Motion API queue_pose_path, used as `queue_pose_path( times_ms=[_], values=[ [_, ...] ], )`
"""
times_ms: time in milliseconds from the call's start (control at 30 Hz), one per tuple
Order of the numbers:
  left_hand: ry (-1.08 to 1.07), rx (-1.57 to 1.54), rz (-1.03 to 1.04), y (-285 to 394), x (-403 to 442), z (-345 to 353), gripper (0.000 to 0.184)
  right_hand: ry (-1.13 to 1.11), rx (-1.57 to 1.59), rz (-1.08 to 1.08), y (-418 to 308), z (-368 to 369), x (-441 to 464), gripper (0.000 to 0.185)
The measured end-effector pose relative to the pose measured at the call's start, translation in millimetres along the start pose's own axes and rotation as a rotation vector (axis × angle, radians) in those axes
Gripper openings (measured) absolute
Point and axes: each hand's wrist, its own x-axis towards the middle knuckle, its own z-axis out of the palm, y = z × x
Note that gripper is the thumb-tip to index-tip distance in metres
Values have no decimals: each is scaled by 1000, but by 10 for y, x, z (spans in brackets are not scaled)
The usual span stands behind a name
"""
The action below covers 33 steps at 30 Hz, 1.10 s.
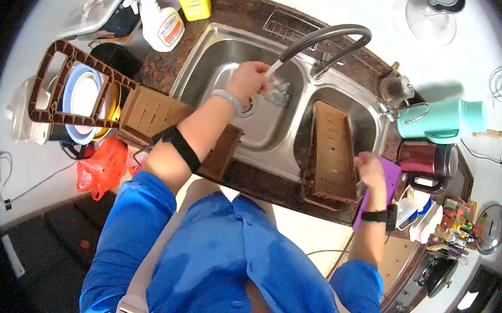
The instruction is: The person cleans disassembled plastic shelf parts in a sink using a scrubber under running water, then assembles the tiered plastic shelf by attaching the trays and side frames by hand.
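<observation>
My left hand [249,82] is over the left sink basin [211,66], its fingers closed round the pale end of the curved faucet hose [329,33]. Water seems to splash in the basin just beside it. A brown slotted tray [331,153] leans in the right basin, its lower end over the counter's front edge. My right hand [370,169] is closed beside that tray's right edge, above a purple board [388,176]; what it holds, if anything, is too small to make out. Another brown slotted piece [152,113] lies left of the sink, partly behind my left forearm.
A brown rack frame [45,87] stands at the left near stacked plates [80,95] and a red bag [103,166]. A spray bottle [162,29] and yellow bottle [192,0] are behind the sink. At the right are a mint jug [440,118] and a dark red kettle [428,159].
</observation>
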Motion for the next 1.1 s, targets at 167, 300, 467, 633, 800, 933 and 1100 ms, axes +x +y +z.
queue_pose_path(
  times_ms=[167,300,467,633,800,933,1100],
  values=[
    [-257,319,-34,362,-132,-283,29,128,463,-169,-55,-3,689,36],
    [-198,366,28,758,-229,-367,35,221,616,-269,-847,-206,1337,43],
    [-81,279,14,543,-464,-499,31,105,1389,-132,-1660,93,2120,53],
    [-33,870,247,-110,-921,-478,39,214,1832,-330,-1946,326,2283,56],
    [-102,1032,501,-595,-1065,0,36,-20,1766,-471,-1939,0,2070,58],
    [-271,1027,454,-615,-1049,140,33,114,1356,-121,-1720,-249,1459,62],
    [-226,798,581,-635,-1030,123,75,284,288,-182,-470,-123,134,44]
  ],
)
